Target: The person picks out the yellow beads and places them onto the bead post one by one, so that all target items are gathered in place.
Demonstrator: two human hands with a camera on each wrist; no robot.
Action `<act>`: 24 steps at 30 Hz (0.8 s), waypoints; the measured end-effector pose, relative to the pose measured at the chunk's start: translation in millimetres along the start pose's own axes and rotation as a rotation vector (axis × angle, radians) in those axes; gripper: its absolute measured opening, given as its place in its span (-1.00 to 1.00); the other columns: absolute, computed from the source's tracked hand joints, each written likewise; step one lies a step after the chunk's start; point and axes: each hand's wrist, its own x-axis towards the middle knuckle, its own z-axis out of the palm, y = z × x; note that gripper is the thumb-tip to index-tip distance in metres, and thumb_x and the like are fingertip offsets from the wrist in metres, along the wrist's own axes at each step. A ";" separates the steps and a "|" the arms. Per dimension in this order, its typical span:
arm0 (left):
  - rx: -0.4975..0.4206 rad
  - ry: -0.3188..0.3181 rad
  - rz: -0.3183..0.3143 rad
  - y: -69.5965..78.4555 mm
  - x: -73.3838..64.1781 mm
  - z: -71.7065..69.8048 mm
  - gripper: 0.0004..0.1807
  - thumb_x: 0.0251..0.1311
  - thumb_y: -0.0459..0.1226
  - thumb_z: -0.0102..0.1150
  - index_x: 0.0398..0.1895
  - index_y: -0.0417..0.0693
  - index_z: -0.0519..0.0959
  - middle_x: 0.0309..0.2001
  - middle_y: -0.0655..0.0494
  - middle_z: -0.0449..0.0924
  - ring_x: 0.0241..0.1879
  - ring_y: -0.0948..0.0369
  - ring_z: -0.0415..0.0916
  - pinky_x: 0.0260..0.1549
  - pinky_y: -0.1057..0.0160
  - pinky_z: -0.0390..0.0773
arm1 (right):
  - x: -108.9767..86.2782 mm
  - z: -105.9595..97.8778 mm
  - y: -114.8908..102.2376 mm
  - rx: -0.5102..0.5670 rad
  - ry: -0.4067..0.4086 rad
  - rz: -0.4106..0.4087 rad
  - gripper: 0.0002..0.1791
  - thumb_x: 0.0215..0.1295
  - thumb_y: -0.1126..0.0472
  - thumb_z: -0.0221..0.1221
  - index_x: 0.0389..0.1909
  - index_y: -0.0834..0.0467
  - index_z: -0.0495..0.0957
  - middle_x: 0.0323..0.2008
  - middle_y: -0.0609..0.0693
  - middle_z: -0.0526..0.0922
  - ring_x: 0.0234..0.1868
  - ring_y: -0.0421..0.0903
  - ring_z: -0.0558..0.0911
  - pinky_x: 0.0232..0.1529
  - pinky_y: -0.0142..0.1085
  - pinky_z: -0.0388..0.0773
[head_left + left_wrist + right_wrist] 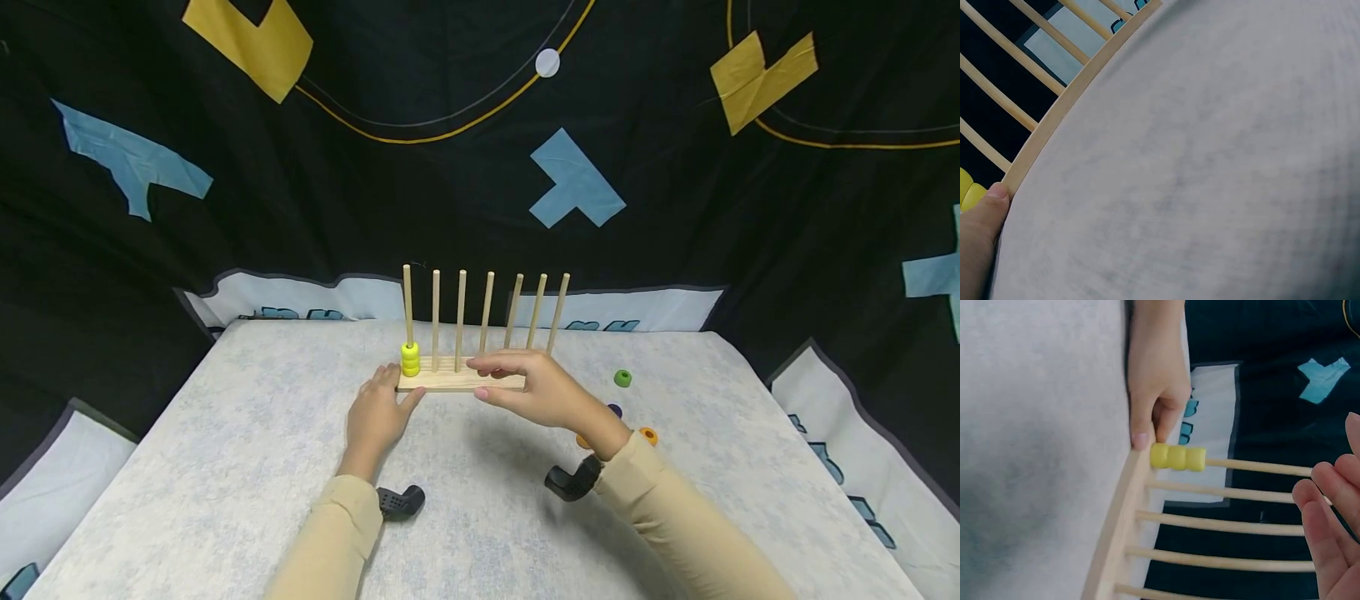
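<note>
A pale wooden peg rack [442,382] stands on the table, with several upright rods along its base. Three yellow beads [410,360] are stacked on its leftmost rod. My left hand [373,417] grips the left end of the base, thumb at the front edge; the right wrist view shows its fingers round the other side. In the left wrist view only the thumb [988,215] shows, against the base. My right hand [536,387] hovers before the rack's right half, fingers extended and thumb apart, holding nothing. In the right wrist view its fingers [1319,528] overlap the rod ends.
On the table right of the rack lie a green bead [622,378], a purple bead [615,411] and an orange bead [648,436]. Another orange bead [582,442] is partly hidden by the right wrist. A dark cloth [450,200] hangs behind the table [247,433].
</note>
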 end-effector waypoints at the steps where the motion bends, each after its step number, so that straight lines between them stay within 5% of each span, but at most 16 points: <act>1: -0.003 0.001 0.003 0.0 -0.2 0.0 -0.18 0.35 0.16 0.08 0.47 -0.21 0.25 0.48 -0.19 0.24 0.49 -0.14 0.15 0.41 -0.22 0.24 | -3.3 -0.5 1.9 0.008 0.003 0.008 -0.59 0.31 0.11 0.31 0.16 0.08 0.62 0.14 -0.04 0.68 0.08 -0.15 0.67 0.14 -0.28 0.64; 9: -0.006 0.004 0.013 -0.3 0.7 0.7 -0.18 0.35 0.15 0.09 0.47 -0.21 0.25 0.47 -0.20 0.25 0.49 -0.15 0.16 0.40 -0.24 0.25 | -29.3 -18.6 20.4 0.111 0.060 0.146 -0.60 0.33 0.09 0.28 0.16 0.06 0.61 0.16 -0.08 0.66 0.12 -0.13 0.64 0.18 -0.20 0.62; 24: -0.011 0.009 0.031 -5.3 3.0 4.0 -0.19 0.35 0.15 0.10 0.46 -0.20 0.27 0.47 -0.19 0.25 0.49 -0.15 0.16 0.40 -0.24 0.25 | -81.2 -44.6 48.7 0.075 0.122 0.306 -0.62 0.36 0.04 0.25 0.14 0.05 0.61 0.11 -0.05 0.68 0.11 -0.03 0.66 0.12 -0.33 0.63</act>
